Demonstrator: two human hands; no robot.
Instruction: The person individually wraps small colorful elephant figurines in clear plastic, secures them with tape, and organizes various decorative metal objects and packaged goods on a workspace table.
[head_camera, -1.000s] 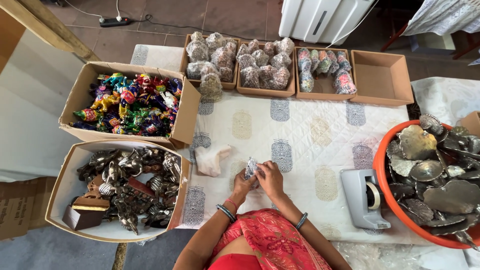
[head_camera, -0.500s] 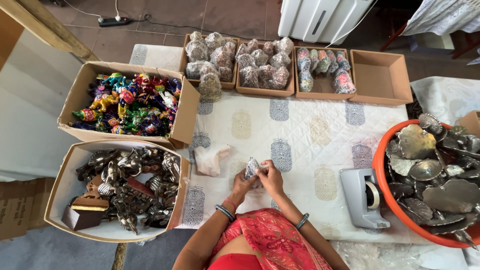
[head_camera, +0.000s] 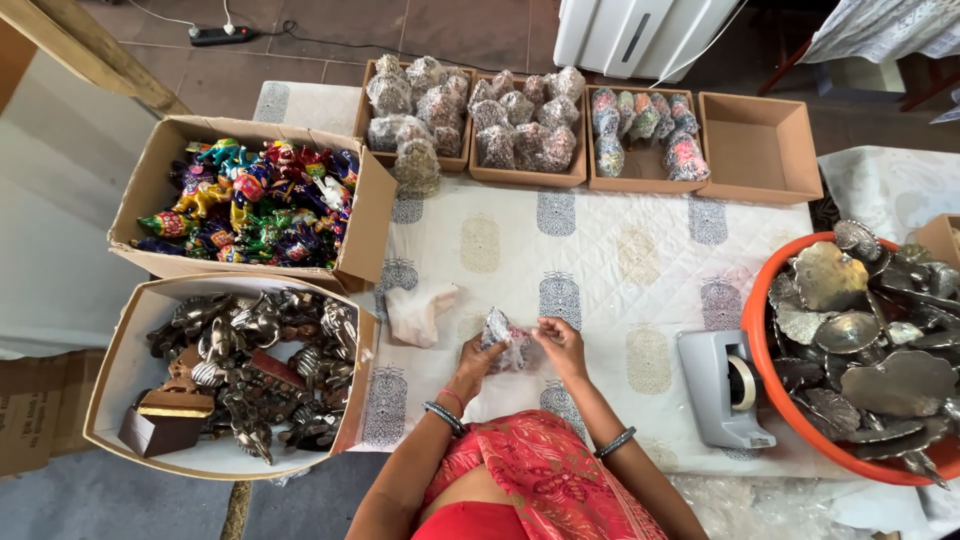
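Both my hands meet over the white patterned cloth (head_camera: 600, 250) near its front edge. My left hand (head_camera: 477, 357) and my right hand (head_camera: 561, 343) both grip a small bundle wrapped in clear bubble wrap (head_camera: 505, 338). What is inside the wrap is too small to make out. A crumpled pale plastic bag (head_camera: 418, 310) lies just left of my left hand. A grey tape dispenser (head_camera: 722, 388) stands to the right of my right hand.
A cardboard box of colourful painted figurines (head_camera: 250, 200) and a box of dark metal figures (head_camera: 240, 365) sit at left. Small boxes of wrapped pieces (head_camera: 470, 115), one empty box (head_camera: 755, 150), line the far edge. An orange tub of metal dishes (head_camera: 860, 345) stands at right.
My hands have shifted slightly and turned the wrapped bundle between them. Everything else stays where it was.
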